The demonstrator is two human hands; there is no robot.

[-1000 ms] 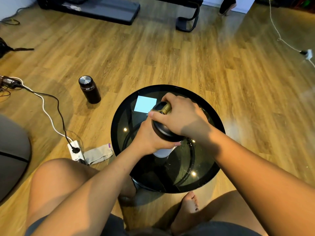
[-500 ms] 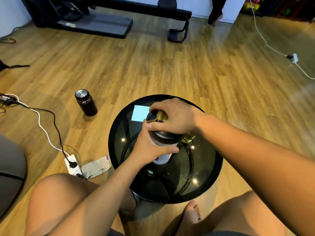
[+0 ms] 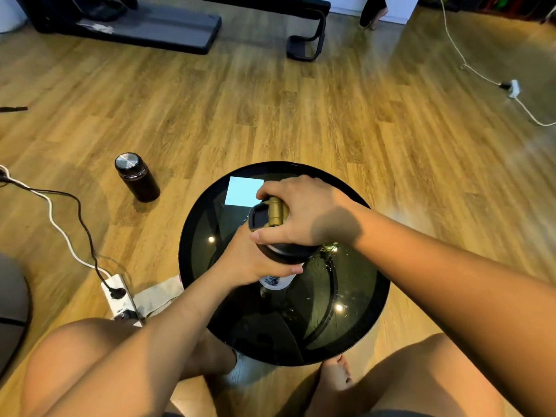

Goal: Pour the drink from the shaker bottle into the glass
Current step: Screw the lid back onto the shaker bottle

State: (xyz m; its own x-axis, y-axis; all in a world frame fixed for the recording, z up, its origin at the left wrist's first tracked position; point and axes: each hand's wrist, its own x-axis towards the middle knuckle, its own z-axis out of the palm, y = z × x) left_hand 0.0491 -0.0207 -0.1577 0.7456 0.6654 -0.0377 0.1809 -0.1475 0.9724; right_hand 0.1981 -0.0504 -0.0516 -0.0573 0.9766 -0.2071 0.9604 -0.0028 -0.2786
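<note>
A round black glass table stands on the wood plank floor. On its top, near the rim at about eleven o'clock, lies a pale blue card. On the floor, at ten o'clock from the table and well apart, stands a dark flask with a steel cap. At eight o'clock lie a white power strip, its cables, and a beige cloth beside it.

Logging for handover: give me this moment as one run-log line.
phase: opening lid | left hand: grips shaker body | right hand: on lid | shaker: upright on table | glass: mostly hidden | pour: not started
</note>
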